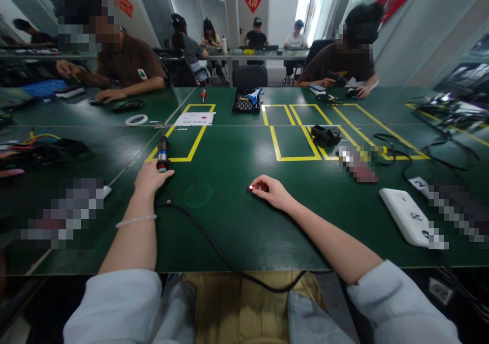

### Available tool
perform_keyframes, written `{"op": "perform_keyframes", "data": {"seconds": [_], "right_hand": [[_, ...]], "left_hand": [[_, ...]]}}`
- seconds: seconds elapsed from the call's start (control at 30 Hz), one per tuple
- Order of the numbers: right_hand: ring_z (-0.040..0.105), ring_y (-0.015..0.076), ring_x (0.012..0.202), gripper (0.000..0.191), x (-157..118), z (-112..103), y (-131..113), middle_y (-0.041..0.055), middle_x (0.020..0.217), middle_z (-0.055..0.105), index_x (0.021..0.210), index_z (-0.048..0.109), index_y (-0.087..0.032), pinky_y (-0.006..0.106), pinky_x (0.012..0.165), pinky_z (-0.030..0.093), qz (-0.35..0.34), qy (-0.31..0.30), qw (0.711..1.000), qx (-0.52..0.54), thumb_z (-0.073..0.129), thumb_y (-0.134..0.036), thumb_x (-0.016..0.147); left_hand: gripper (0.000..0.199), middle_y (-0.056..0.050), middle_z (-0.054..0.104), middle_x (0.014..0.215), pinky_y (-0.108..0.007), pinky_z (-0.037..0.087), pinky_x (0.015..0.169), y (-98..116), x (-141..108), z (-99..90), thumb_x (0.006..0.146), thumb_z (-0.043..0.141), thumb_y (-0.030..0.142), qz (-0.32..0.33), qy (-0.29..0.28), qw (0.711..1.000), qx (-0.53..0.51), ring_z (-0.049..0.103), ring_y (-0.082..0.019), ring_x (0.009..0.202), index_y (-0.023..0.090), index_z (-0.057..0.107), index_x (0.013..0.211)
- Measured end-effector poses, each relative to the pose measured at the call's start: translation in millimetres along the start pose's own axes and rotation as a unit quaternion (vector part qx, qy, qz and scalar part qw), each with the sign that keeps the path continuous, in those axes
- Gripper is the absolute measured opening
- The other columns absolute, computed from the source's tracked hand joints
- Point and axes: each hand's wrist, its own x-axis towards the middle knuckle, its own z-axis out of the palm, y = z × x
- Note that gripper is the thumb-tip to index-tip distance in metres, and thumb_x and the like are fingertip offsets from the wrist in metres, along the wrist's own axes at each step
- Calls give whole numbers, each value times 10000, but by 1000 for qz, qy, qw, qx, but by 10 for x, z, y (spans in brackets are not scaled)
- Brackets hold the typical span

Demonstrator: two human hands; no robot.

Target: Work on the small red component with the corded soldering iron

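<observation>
1. The left hand (150, 177) is curled around the near end of a dark tool (163, 150), thumb on one side and fingers on the other. A pale band (136, 220) circles the wrist.
2. The tool lies on the green table (237, 153), pointing away from the person, over the left side of a yellow outline (181, 159). It is mostly black, with a silver and blue stretch along its middle.
3. The right hand (274, 193) pinches a small part (252, 187) between thumb and fingers, low over the table (whether it touches the surface, I cannot tell). Red and a white spot show on it; the rest is hidden by the fingers.
4. A black cable (217, 254) runs from near the left hand across the table and over its near edge.
5. Beyond the tool, a paper (195, 118) lies across the same outline, with a white tape roll (130, 122) to its left.
6. Further back stands a black tray (245, 110) with a blue item (255, 96) in it.
7. To the right, a black piece (324, 135) sits on yellow lines, and a white case (405, 216) lies nearer the person.
</observation>
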Motion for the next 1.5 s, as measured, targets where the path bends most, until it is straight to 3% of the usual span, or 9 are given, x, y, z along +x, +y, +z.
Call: {"op": "perform_keyframes", "data": {"seconds": [0.1,0.3,0.47,0.63,0.97,1.23,1.5], "right_hand": [[509,101,651,155,1,0,1,-10,763,579,965,634,-160,231,629,414,-1,1,1000,-2,634,-221,823],[503,101,641,159,7,13,37,-14,747,565,958,628,-159,233,624,414,-6,5,1000,3,637,-232,817],[492,99,630,172,11,27,50,-25,737,552,972,601,-165,231,614,409,1,7,1000,19,629,-231,815],[482,101,622,142,8,32,56,-37,720,530,940,559,-176,229,607,399,-10,13,1000,18,615,-228,820],[486,111,670,93,-19,8,-5,-5,838,524,926,524,-190,236,652,409,-81,33,993,-74,573,-200,847],[501,131,717,56,-39,18,3,9,868,525,877,538,-197,237,669,394,-101,5,982,-158,580,-233,865],[552,175,859,46,-38,50,-42,48,975,582,892,562,-204,257,733,416,-122,-17,970,-208,591,-239,880]], "left_hand": [[655,-159,573,1242,-407,476,819,109,-21,-33,767,660,478,-83,-7,996,6,588,-348,1076,102,508,1282],[642,-201,589,1219,-452,501,820,319,-88,-5,747,659,507,-83,9,996,9,596,-358,1068,140,542,1260],[607,-197,596,1188,-457,507,834,591,-194,111,751,627,473,0,15,1000,15,594,-366,1066,137,558,1252],[656,-150,565,1272,-413,471,955,989,-373,217,748,628,429,116,5,993,-25,555,-311,1144,155,507,1331],[701,-111,468,1400,-406,394,1076,1632,-847,314,776,621,367,339,-75,926,-147,471,-278,1266,174,420,1419],[676,-113,462,1410,-399,368,1108,1771,-1005,242,780,627,302,407,-126,882,-203,443,-259,1303,195,419,1415],[680,-121,457,1412,-415,377,1099,1788,-1045,244,786,632,289,418,-130,874,-211,441,-267,1303,202,413,1425]]}}
